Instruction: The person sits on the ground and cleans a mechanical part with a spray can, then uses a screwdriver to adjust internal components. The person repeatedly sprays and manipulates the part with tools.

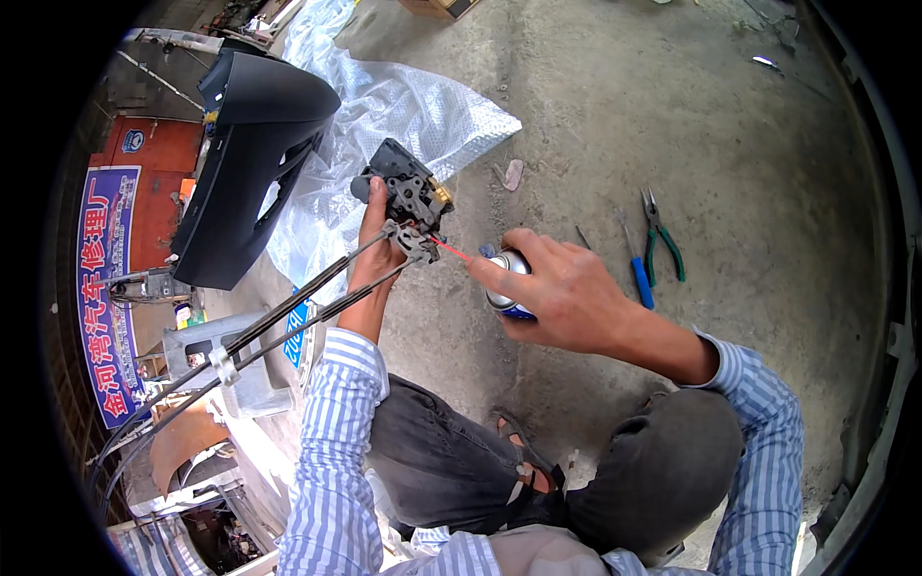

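Note:
My left hand (376,240) is closed round a black car door latch (413,187) with metal levers, held up above the floor. Two dark cables (298,305) run from the latch down to the lower left. My right hand (571,293) grips a spray can (509,278) with a silver top and blue body, its index finger over the top. From the can a thin red straw (449,250) points to the latch's lower right side, with its tip at or very near the levers. Most of the can is hidden behind my fingers.
Right of my hands, pliers with green handles (663,235) and a blue-handled screwdriver (641,278) lie on the concrete floor. Bubble wrap (403,106) spreads behind the latch. A black car panel (250,158) stands at left, near a grey plastic stool (230,360).

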Demonstrator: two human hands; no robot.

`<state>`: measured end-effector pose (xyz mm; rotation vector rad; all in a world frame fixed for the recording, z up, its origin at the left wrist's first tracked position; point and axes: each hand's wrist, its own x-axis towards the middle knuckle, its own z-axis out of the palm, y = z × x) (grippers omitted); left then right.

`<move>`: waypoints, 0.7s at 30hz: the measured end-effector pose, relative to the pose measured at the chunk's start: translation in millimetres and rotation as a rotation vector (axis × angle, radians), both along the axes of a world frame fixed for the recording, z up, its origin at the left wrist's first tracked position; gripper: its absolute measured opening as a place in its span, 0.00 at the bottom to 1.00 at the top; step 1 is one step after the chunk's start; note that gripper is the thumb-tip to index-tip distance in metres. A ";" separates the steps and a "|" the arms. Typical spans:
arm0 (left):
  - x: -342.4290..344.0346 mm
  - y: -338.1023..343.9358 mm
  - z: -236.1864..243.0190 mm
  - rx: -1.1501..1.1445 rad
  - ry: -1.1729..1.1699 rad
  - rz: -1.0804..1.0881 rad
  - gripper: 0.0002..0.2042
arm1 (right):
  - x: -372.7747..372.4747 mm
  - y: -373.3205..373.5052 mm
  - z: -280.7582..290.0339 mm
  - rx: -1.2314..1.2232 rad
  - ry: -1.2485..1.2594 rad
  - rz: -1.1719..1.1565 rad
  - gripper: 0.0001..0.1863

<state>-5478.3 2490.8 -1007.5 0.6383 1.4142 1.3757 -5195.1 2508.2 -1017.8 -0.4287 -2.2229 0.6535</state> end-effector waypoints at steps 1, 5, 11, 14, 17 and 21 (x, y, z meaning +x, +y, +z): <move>0.5 1.0 0.0 0.002 0.006 0.007 0.35 | 0.0 0.7 0.9 0.000 0.007 -0.002 0.40; 0.9 0.1 3.3 -0.001 -0.024 0.011 0.33 | 0.2 -0.1 2.6 -0.040 -0.002 0.003 0.40; -5.2 0.0 -0.1 0.018 -0.015 -0.017 0.32 | -0.5 0.0 3.5 -0.017 0.008 -0.003 0.40; -1.7 0.5 -0.1 0.033 0.009 0.007 0.31 | 0.7 0.2 2.7 -0.023 0.007 0.000 0.40; -4.2 -0.8 0.7 0.006 0.036 -0.026 0.36 | 7.1 1.5 2.5 -0.060 -0.022 -0.012 0.41; -8.0 -4.7 5.7 0.008 0.050 0.019 0.37 | 42.0 10.9 -13.5 -0.135 -0.086 -0.145 0.43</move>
